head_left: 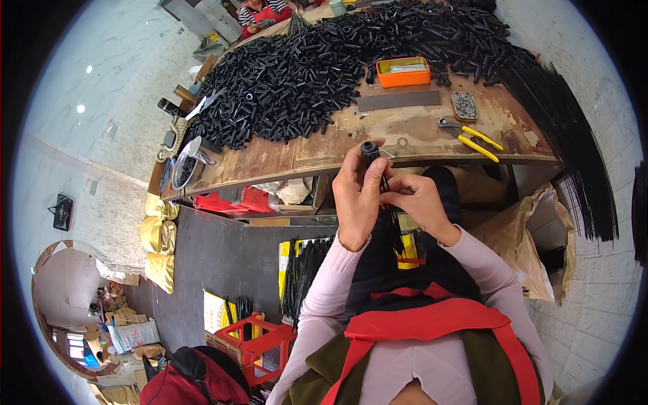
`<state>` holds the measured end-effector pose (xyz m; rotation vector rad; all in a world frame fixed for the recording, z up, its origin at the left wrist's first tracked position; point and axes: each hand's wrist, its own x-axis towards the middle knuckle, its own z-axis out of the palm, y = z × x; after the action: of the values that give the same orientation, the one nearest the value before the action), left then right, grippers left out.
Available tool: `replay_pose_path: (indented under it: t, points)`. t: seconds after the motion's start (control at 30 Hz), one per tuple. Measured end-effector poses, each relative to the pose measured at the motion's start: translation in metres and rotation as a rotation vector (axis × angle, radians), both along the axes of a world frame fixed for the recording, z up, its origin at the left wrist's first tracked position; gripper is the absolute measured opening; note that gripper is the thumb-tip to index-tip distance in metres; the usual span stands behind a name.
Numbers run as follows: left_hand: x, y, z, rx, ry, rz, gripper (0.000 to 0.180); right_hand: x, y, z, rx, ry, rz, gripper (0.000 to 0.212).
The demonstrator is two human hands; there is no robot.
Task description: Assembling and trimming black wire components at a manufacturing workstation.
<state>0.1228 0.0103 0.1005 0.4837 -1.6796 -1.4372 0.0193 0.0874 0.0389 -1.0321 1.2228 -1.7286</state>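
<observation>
My left hand [356,202] is closed round a short black tubular part [369,148], its round end up, just off the table's front edge. A thin, pale pin-like piece [387,154] sticks out to the right beside my left fingertips. Just below and to the right, my right hand [424,202] has its thumb and fingers pinched together at a thin black strand [391,219] that hangs beneath the tubular part. The exact pinch point is partly hidden by my fingers. A large heap of similar black tubular parts [290,88] covers the far side of the table.
On the wooden table [324,150] lie yellow-handled pliers [480,140], a tin of small metal bits [464,106], a grey strip [398,100] and an orange box [403,72]. Long black strands [567,135] overhang the right edge. A red stool [266,347] stands lower left. Another person [260,17] sits across.
</observation>
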Motion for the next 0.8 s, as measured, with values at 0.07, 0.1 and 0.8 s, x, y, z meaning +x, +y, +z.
replay_pose_path:
  t: [0.07,0.1,0.8]
  points:
    - [-0.002,-0.003,-0.004,0.024,0.006,-0.035,0.031,-0.002,-0.003,-0.003,0.012,0.023,-0.021,0.009]
    - [-0.005,-0.004,-0.008,0.030,0.004,-0.035,0.031,-0.003,-0.003,-0.005,0.026,0.043,-0.047,0.010]
    - [-0.051,-0.046,-0.060,0.441,0.030,-0.629,0.031,-0.204,0.051,-0.036,0.259,1.301,-0.486,0.039]
